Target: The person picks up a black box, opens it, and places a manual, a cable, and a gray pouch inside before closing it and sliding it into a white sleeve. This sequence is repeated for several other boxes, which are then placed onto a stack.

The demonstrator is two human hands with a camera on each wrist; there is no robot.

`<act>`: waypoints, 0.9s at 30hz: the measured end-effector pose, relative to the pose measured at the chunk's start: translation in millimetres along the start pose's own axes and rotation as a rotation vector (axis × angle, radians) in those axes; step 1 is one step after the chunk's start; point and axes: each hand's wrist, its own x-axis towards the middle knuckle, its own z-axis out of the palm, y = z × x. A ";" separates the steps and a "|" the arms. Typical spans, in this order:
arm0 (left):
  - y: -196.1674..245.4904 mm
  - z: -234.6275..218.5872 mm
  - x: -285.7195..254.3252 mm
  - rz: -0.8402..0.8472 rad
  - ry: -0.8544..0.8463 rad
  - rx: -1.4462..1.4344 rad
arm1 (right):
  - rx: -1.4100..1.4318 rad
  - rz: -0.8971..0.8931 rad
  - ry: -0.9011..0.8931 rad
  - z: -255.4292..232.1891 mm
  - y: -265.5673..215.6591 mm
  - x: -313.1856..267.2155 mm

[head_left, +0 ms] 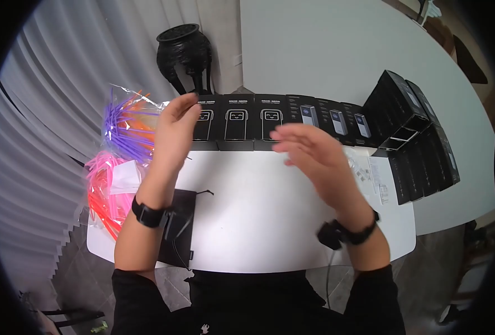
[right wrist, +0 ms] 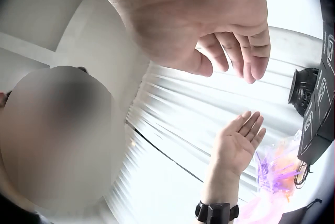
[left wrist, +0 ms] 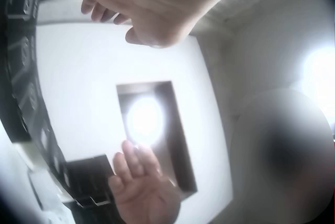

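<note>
Both hands are raised over the white table [head_left: 242, 223], palms facing each other and apart. My left hand [head_left: 175, 134] is at the left, near the row of black boxes [head_left: 236, 120], with its fingers loosely bent and nothing held. At the right, my right hand [head_left: 314, 156] has relaxed, slightly blurred fingers and is empty. The left wrist view has the left hand [left wrist: 152, 4] at the top and the right hand [left wrist: 144, 192] below. In the right wrist view the left hand [right wrist: 235, 151] shows a bare palm, with the right hand [right wrist: 199, 20] above it.
Bags of purple and orange sticks [head_left: 127, 128] and pink and red ones [head_left: 105, 190] lie at the left. A black pouch [head_left: 183, 240] is by the left forearm. More black boxes [head_left: 426, 162] are stacked at the right, near papers [head_left: 382, 178]. A black stand [head_left: 184, 56] is behind.
</note>
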 end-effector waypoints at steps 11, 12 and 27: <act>-130.7 -48.5 30.9 -0.232 -0.014 0.583 | -0.779 0.009 -0.153 120.6 143.6 105.4; -128.3 -48.4 29.6 -0.220 -0.021 0.573 | -0.834 -0.005 -0.195 122.1 154.9 107.9; -152.5 -58.3 -25.5 -0.178 0.084 0.517 | -0.595 0.021 0.111 124.1 155.2 63.5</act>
